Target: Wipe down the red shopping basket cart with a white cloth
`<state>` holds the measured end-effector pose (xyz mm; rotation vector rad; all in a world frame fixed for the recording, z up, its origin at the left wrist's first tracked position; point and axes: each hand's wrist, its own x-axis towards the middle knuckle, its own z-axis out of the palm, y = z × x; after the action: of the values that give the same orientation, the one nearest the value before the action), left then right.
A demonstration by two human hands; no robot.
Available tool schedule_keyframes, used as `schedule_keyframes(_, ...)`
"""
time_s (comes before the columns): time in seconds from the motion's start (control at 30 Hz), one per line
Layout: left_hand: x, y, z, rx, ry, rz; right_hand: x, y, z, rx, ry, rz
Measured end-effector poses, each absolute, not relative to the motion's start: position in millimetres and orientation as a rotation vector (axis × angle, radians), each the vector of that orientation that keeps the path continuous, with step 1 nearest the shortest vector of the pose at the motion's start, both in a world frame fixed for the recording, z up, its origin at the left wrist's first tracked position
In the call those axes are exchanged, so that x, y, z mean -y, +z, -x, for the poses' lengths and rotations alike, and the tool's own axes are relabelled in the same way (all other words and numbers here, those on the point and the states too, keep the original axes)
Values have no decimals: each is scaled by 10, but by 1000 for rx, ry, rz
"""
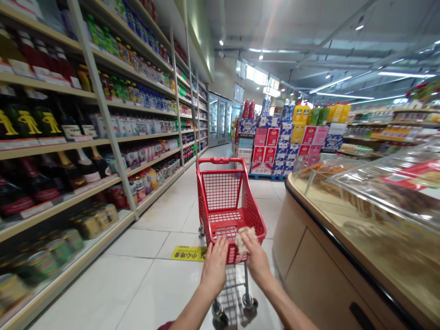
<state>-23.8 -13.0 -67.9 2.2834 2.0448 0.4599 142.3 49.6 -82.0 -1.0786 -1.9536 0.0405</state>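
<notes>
A red plastic shopping cart (237, 215) stands right in front of me on grey legs with casters, its basket holding nothing that I can see. My left hand (216, 259) lies on the near rim of the basket, fingers stretched forward and fairly flat. In my right hand (253, 250) is a crumpled whitish cloth (242, 239), pressed against the near right corner of the rim. The cart's handle bar (220, 160) is at the far end, away from me.
Tall shelves (147, 103) of bottles and cans line the left side. A curved display counter (302, 243) with packaged food stands close on the right. Ahead are stacked drink cartons (266, 146) and glass-door fridges (220, 114). A yellow warning sticker (187, 253) lies on the tiled floor.
</notes>
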Motion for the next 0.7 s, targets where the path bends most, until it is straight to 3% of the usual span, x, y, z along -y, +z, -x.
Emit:
schedule_keyframes(0.13,116,-677,230,-2015,431,-2303,-390,-653,-1230,1874,260,1078)
schedule_keyframes(0.27,135,-607,198,-2036,421,-2291,-578,-653,-1517,1930,53,1304)
schedule_keyframes(0.43,125,-600,162,-2042,425,-2278,-604,-904,-1565,2173,-261,1096)
schedule_keyframes(0.7,72,-685,184,-2081,385,-2369,-784,-780,-1729,2049,-179,1351)
